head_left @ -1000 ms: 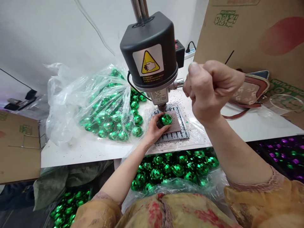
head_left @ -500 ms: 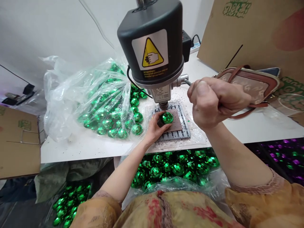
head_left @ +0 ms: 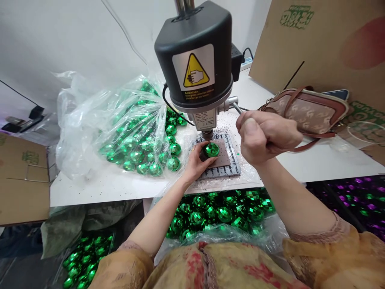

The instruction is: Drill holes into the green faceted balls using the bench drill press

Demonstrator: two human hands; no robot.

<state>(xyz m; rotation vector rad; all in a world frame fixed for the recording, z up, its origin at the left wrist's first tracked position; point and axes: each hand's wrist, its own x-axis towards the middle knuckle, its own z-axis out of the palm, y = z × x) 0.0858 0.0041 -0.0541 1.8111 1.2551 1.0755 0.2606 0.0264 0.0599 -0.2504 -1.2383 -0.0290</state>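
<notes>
A black drill press (head_left: 194,60) with a yellow warning label stands over a slotted metal base plate (head_left: 234,160). Under its chuck, a shiny green faceted ball (head_left: 211,149) sits in a dark round holder on a pinkish board (head_left: 224,154). My left hand (head_left: 197,160) grips the holder and ball from the left, thumb in front and fingers behind. To the right of the press, my right hand (head_left: 263,134) is closed around the end of its metal lever (head_left: 237,107). Dark shavings are scattered around the base.
A clear plastic bag (head_left: 81,120) of green balls lies left on the white table (head_left: 90,190). Another bag of green balls (head_left: 225,212) is at the table's front edge. A patterned handbag (head_left: 306,110) and a cardboard box (head_left: 319,48) stand right.
My right hand has moved down and slightly left with the lever. The press head appears slightly lower and farther right in view. My left hand stays at the ball.
</notes>
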